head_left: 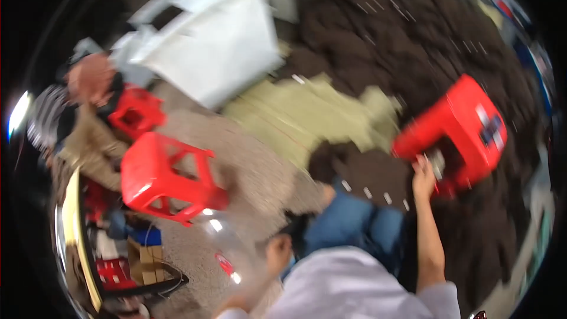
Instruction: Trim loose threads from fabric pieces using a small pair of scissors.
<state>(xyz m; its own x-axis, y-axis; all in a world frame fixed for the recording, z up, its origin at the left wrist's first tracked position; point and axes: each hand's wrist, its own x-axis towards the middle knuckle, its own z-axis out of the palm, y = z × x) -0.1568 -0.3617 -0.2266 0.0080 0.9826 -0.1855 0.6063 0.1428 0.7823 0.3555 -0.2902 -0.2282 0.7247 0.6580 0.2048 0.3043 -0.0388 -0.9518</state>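
Right hand (423, 180): one, at the near side of a red stool (463, 109), right part of the view. Fingers bent about or against a small pale item (436, 164) at the stool's opening; blur left it impossible to tell whether they pinched it or only touched it.

Red stool, right: one, plastic, standing among brown cloth, its seat toward the right of the view; a small dark item (491, 130) lay on the seat.

Left hand (279, 254): one, low and near the wearer's jeans (336, 218), beside a clear, shiny sheet (248, 254). Fingers appeared curled; whether they gripped anything could not be told.

Brown cloth (413, 41): large rumpled heap, upper right, bearing short white strips; a further brown piece (378, 180) lay by the knees.

Yellow-green sheet (295, 112): one, creased, spread beside the heap.

White bin (218, 53): one, large, upper left of centre.

Red stools, left: two, one larger (139, 180), one smaller (136, 112), near another person (88, 130).

Cardboard box (150, 260): one, open, lower left, just beside a blue item (146, 236).
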